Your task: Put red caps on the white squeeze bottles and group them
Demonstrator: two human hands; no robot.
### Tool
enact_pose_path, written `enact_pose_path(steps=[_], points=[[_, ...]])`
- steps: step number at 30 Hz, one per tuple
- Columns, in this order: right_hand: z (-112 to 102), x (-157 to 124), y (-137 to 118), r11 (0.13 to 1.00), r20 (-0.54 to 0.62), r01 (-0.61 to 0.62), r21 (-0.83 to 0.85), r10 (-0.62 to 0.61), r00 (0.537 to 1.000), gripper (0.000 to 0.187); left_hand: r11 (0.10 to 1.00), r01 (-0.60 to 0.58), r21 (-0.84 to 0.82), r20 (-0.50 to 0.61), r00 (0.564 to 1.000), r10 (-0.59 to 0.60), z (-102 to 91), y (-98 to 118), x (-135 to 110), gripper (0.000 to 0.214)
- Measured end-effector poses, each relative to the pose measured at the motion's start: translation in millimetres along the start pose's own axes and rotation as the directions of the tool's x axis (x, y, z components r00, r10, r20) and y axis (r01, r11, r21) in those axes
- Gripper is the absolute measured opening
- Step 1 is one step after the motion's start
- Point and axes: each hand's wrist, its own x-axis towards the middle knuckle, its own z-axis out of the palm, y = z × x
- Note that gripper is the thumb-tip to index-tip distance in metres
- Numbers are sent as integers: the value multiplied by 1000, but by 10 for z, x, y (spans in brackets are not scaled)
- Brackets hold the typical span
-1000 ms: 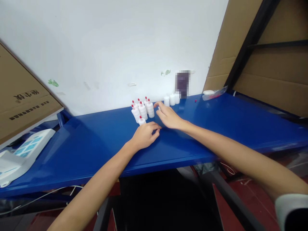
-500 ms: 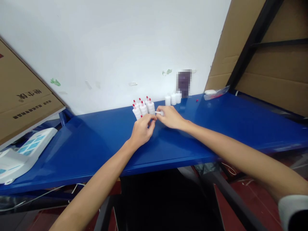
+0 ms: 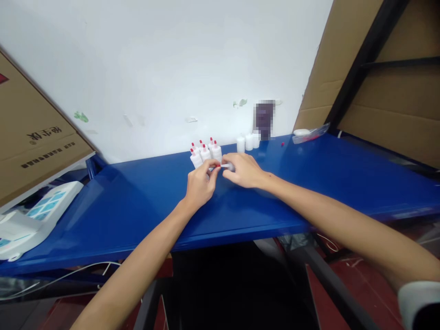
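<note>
My right hand (image 3: 242, 170) is closed round a small white bottle (image 3: 228, 167) that lies sideways just above the blue table (image 3: 137, 201). My left hand (image 3: 200, 184) pinches a tiny red cap (image 3: 217, 166) at the bottle's mouth. The two hands meet fingertip to fingertip. Right behind them stands a cluster of several white bottles with red caps (image 3: 205, 152). Further back near the wall stand three uncapped white bottles (image 3: 248, 141).
A white scale with a blue keypad (image 3: 32, 217) sits at the table's left end under a cardboard box (image 3: 30, 137). A clear bag with red bits (image 3: 309, 133) lies at the back right, a loose red cap (image 3: 282, 144) near it. Cardboard and a black rack (image 3: 364, 55) stand on the right.
My left hand lifted off the table with a red cap and met the right hand, which picked up a white bottle and drew it back from the far row.
</note>
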Motion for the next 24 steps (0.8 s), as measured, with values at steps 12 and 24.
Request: enact_pose_path(steps=[12, 24], points=[[65, 14, 67, 959, -39, 129, 253, -123, 992, 29, 994, -31, -103, 94, 995, 41, -20, -4, -11, 17], [105, 43, -31, 894, -28, 31, 448, -21, 999, 24, 991, -109, -79, 156, 980, 120, -40, -69, -43, 24]])
